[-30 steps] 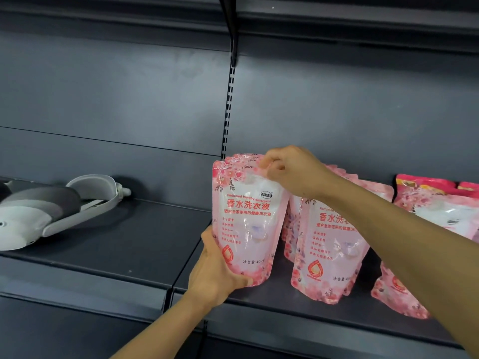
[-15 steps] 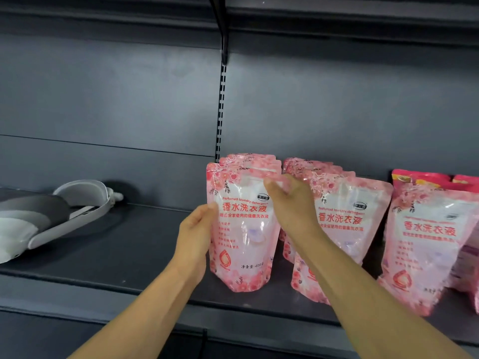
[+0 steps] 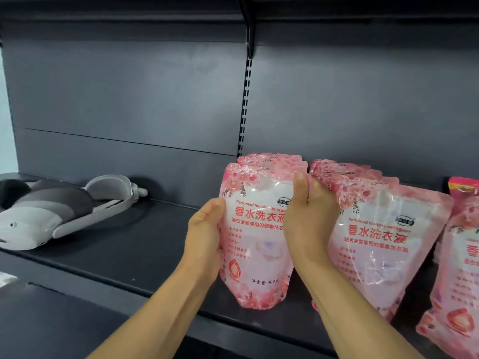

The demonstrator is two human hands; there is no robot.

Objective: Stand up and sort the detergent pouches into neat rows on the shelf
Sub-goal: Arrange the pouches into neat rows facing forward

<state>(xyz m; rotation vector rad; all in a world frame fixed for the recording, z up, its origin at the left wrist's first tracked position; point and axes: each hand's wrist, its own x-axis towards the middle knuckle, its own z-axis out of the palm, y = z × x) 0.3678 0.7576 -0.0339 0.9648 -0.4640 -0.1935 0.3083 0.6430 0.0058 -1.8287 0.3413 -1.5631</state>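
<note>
The dark metal shelf runs across the whole view, backed by a grey panel with a slotted upright. On its left part lies a grey and white headset-like device, well apart from the pouches. To the right stand the pink detergent pouches in rows running front to back: the second row leans a little, and a third row is cut by the frame edge.

The front pouch of the leftmost row stands upright near the shelf's front lip, another pouch just behind it. The left hand presses its side edge, fingers curled round behind it. The right hand takes the opposite upper edge, thumb across the face and fingers behind, so each grip is closed on this pouch.

The step in hand seems to be squaring this pouch into its row. Next, it likely needs easing back against the one behind, face forward, then releasing gently so it does not topple; the leaning second row looks due for straightening.
</note>
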